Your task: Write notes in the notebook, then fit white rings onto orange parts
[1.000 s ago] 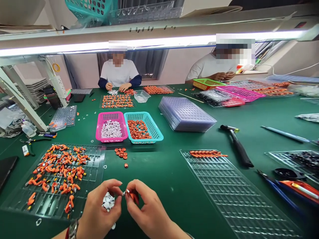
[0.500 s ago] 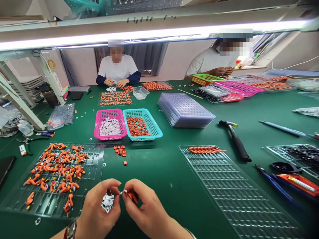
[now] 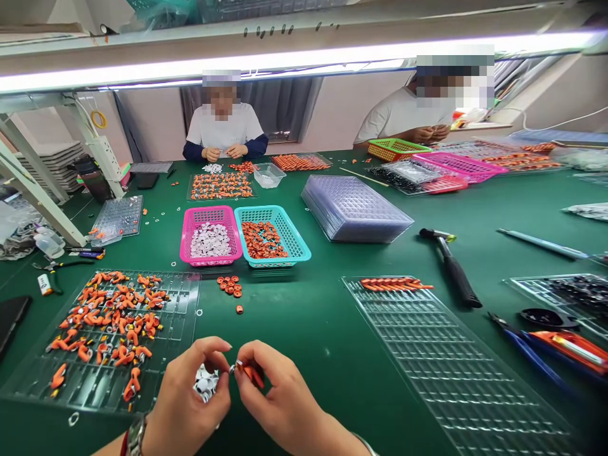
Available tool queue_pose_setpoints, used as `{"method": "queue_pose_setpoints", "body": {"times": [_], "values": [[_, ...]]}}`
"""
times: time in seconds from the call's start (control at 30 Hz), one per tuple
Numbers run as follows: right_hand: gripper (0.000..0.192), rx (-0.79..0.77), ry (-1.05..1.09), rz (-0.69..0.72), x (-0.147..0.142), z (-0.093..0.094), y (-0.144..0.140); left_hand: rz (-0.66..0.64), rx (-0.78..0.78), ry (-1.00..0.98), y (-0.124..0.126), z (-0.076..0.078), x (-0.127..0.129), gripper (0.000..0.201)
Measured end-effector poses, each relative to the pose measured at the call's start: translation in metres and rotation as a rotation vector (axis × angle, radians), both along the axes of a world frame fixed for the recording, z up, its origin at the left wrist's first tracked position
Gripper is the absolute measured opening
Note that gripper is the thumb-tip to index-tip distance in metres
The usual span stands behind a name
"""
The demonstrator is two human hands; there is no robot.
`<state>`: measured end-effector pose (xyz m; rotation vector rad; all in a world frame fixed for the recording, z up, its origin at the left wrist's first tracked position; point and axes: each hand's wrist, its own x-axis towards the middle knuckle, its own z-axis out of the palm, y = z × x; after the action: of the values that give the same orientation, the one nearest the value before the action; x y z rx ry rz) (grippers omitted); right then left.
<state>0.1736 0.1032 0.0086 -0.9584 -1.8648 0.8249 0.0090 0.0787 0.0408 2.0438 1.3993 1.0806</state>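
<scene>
Head view shows little change from half a second ago: I see both hands still low at centre. Green table (image 3: 323, 329) carries the clear tray (image 3: 451, 373), pink basket (image 3: 210, 235), teal basket (image 3: 272, 235). My left hand (image 3: 187, 405) cups white pieces (image 3: 205, 382); my right hand (image 3: 285, 405) pinches an orange part (image 3: 253, 375) between thumb and fingertips.

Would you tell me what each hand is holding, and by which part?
Left hand cups small white pieces in its palm; right hand pinches an orange part near its tip.
</scene>
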Motion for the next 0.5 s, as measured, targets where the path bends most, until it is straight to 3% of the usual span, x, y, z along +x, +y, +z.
{"method": "queue_pose_setpoints", "body": {"times": [0.3, 0.5], "values": [[0.008, -0.262, 0.127, 0.188, 0.0069, 0.0062, 0.0066, -0.053, -0.121, -0.147, -0.0030, -0.0060, -0.0050, 0.031], [0.010, -0.436, 0.223, 0.300, 0.0104, 0.0097, 0.0102, -0.106, -0.285, -0.286, -0.0024, -0.0048, -0.0063, 0.025]]}}
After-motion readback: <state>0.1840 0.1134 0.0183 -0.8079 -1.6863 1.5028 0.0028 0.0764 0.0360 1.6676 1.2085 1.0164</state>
